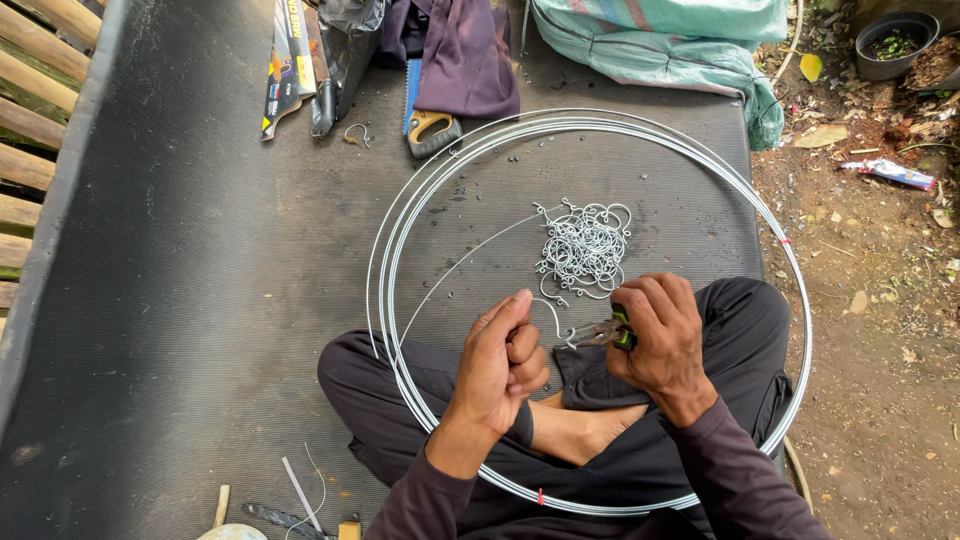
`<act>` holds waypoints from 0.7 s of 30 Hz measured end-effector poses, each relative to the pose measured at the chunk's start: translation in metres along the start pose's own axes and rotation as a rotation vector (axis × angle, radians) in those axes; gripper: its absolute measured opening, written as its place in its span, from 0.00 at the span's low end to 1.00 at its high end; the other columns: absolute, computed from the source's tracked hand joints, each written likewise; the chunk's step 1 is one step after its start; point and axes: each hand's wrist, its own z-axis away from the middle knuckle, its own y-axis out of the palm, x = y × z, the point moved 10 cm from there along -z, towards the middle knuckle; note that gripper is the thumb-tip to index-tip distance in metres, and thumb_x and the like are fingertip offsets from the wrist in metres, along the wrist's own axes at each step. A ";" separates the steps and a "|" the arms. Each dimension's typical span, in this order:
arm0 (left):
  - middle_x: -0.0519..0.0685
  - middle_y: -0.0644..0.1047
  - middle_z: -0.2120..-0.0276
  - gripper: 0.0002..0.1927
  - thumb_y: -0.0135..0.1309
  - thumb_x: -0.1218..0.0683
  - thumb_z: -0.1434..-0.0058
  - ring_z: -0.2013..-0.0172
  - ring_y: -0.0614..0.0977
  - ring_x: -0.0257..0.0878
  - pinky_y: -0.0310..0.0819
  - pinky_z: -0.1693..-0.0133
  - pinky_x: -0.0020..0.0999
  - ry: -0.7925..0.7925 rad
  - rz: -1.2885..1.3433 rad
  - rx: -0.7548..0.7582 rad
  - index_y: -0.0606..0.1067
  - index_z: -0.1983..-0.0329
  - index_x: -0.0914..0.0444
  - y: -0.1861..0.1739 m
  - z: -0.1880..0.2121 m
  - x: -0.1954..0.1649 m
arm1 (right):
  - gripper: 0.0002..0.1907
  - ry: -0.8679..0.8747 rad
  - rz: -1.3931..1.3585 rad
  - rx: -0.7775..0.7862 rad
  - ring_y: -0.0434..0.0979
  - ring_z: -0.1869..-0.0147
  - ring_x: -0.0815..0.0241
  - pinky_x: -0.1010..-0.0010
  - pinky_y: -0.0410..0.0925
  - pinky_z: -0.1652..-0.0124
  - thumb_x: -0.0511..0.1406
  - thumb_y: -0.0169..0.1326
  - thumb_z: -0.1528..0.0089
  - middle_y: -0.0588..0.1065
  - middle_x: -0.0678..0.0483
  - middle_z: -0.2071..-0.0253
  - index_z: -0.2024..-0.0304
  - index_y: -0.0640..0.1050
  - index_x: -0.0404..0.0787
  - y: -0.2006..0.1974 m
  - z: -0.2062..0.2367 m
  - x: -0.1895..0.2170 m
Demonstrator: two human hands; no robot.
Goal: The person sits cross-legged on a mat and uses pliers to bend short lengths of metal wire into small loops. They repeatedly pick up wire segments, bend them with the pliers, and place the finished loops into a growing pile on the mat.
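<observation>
I sit cross-legged on a dark rubber mat (200,280). My right hand (655,335) grips pliers (605,332) with green-and-black handles. Their jaws pinch the end of a thin silver wire (553,318). My left hand (500,365) pinches that same wire just left of the jaws. The strand runs back toward a large coil of wire (395,260) that rings my lap. A pile of small bent wire hooks (585,248) lies on the mat just beyond my hands.
A yellow-handled hand saw (425,125), purple cloth (465,55) and a green sack (690,45) lie at the mat's far end. Bamboo slats (30,120) run along the left. Bare dirt ground (880,330) lies to the right. Wire scraps (300,495) sit near my left knee.
</observation>
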 end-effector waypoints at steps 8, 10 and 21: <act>0.38 0.51 0.88 0.20 0.45 0.49 0.26 0.89 0.50 0.28 0.41 0.87 0.28 0.041 -0.022 0.028 0.60 0.76 0.55 -0.003 -0.005 0.003 | 0.17 0.094 -0.106 0.072 0.70 0.61 0.47 0.59 0.66 0.60 0.25 0.51 0.59 0.71 0.49 0.66 0.66 0.72 0.35 0.015 0.008 -0.013; 0.38 0.52 0.89 0.20 0.45 0.49 0.26 0.89 0.50 0.28 0.41 0.87 0.28 0.041 -0.040 0.036 0.60 0.76 0.55 -0.003 -0.005 0.003 | 0.16 0.110 -0.121 0.095 0.69 0.62 0.49 0.60 0.67 0.62 0.25 0.51 0.58 0.71 0.50 0.67 0.66 0.72 0.35 0.018 0.011 -0.016; 0.37 0.52 0.89 0.21 0.48 0.49 0.27 0.90 0.50 0.28 0.41 0.87 0.27 -0.064 -0.062 0.063 0.59 0.78 0.53 -0.018 -0.013 0.008 | 0.15 0.114 -0.193 0.245 0.67 0.66 0.48 0.61 0.65 0.67 0.23 0.53 0.58 0.68 0.51 0.71 0.67 0.72 0.36 0.034 0.016 -0.019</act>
